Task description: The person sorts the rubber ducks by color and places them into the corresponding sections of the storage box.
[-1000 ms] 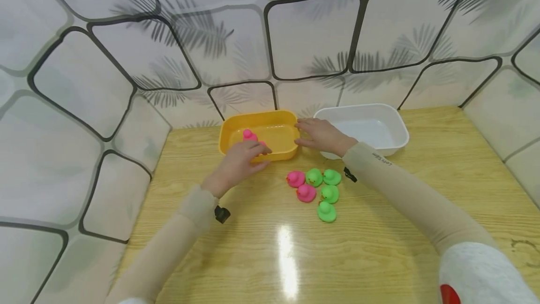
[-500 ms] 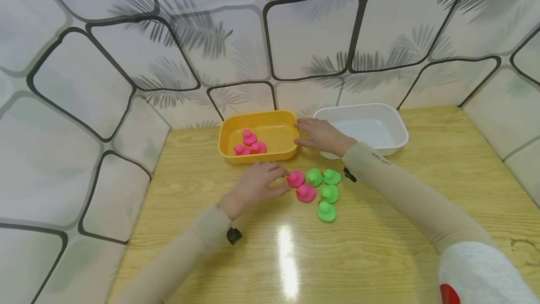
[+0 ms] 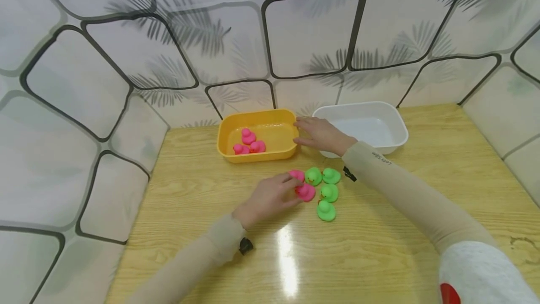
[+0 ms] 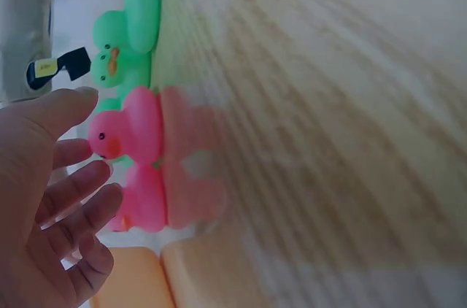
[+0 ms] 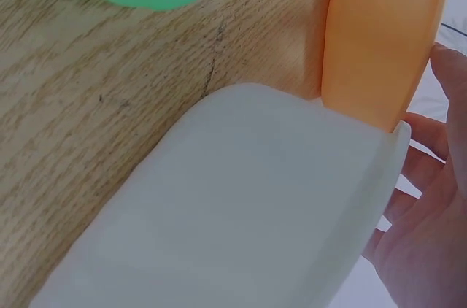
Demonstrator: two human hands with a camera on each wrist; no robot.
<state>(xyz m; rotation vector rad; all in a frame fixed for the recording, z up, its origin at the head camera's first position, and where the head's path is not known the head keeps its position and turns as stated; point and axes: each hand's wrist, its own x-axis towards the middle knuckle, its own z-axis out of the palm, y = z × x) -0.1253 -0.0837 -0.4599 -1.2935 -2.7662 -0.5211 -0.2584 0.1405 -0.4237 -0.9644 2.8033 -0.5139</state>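
Only the head view shows three pink ducks [image 3: 248, 137] inside the yellow tub [image 3: 279, 138], the relaxed right grip [image 3: 321, 135] at its end. The left wrist view shows the left grip [image 4: 33, 209] spread beside two others [image 4: 148, 129] on the table [image 4: 328, 147].

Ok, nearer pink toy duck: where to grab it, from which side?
Probably the head, pinched from above and left. The nearer pink toy duck sits upright, head raised above its body; the farther pink toy duck crowds its far flank, while no duck stands left.
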